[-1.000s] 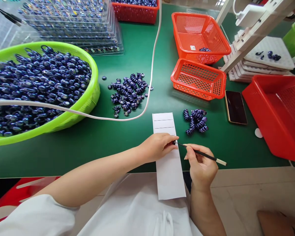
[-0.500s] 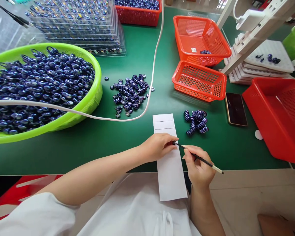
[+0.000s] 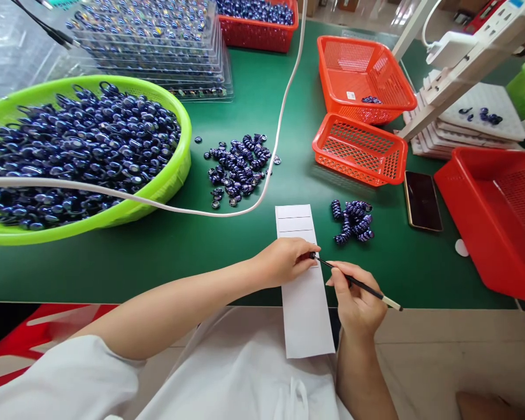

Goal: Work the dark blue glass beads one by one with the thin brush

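Observation:
My left hand (image 3: 284, 259) pinches a small dark ring-like piece (image 3: 312, 255) between thumb and fingers above a white paper strip (image 3: 308, 318) ruled with black lines. Held like a pen in my right hand (image 3: 359, 296) is a thin black brush-like stick (image 3: 364, 286) with a pale rear end. Its fine tip meets or nearly meets the dark piece; the exact contact is too small to tell. Beyond the strip, to the right, lies a cluster of shiny dark-blue rings (image 3: 354, 221) in short rows. A looser pile of such rings (image 3: 240, 163) sits farther left.
A lime-green basket (image 3: 184, 146) heaped with dark rings fills the left. White cable (image 3: 284, 105) crosses the green table. Clear trays (image 3: 201, 70) are stacked behind. On the right are orange baskets (image 3: 361, 157), a phone (image 3: 422, 201), a red bin (image 3: 468, 216) and a power strip (image 3: 468, 64).
The whole view has shifted slightly, so things on the table sit a little farther right. Both hands keep nearly the same pose, the stick's tip still at the dark piece.

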Tool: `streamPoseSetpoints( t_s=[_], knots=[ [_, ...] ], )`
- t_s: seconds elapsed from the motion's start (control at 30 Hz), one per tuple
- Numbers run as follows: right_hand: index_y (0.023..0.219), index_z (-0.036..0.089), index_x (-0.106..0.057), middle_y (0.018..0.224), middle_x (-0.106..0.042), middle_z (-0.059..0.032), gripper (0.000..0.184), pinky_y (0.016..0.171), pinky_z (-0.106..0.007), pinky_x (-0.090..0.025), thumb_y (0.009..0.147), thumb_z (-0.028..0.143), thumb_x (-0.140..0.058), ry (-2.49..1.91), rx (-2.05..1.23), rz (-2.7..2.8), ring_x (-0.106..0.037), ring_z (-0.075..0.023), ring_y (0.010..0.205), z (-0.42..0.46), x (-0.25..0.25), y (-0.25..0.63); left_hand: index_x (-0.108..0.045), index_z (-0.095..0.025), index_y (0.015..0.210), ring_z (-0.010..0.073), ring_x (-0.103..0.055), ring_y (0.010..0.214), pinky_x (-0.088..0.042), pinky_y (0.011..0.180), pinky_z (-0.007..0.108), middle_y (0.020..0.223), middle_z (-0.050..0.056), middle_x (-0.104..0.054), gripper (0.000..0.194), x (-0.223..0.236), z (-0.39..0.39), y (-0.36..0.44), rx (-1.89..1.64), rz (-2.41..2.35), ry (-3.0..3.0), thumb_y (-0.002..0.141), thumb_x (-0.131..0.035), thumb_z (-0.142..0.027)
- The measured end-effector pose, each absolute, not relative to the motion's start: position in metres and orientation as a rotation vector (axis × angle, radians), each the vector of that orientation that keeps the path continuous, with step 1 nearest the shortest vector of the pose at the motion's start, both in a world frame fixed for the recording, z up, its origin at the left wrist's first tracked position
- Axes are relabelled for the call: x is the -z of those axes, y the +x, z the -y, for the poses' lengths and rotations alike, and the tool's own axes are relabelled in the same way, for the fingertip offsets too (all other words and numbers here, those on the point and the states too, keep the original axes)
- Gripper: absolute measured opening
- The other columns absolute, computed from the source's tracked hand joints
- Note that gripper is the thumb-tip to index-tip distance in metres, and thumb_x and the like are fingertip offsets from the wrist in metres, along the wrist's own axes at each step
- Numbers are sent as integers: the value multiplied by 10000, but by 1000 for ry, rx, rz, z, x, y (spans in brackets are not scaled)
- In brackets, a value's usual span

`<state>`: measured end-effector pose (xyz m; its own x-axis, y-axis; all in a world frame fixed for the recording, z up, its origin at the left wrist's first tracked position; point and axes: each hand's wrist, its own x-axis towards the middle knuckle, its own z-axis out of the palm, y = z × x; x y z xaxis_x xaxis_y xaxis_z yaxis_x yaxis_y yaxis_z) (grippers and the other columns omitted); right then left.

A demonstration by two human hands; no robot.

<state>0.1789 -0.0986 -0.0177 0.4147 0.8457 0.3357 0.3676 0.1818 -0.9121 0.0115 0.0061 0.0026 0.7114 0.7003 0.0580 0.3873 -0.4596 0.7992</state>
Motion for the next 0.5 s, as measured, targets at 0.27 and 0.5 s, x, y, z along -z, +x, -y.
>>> streamPoseSetpoints(
  t_s=[0.27,0.5],
  knots=[
    [948,227,-715,928,-733,-35,98,569,-281,-547,857,191,-716,-1489,-426,1208,-686,-164,691,98,21,179,-691,-139,1148,146,-666,726,-512,685,230,859,43,-735,264,0,-5,14,-467,-856,2127,903,-632,-217],
    [962,222,-719,935,-734,-35,101,562,-279,-554,862,203,-715,-1484,-450,1170,-666,-141,629,99,19,180,-697,-135,1135,143,-664,714,-515,678,227,847,43,-735,255,-1,-5,13,-486,-846,2133,900,-634,-211]
  ],
)
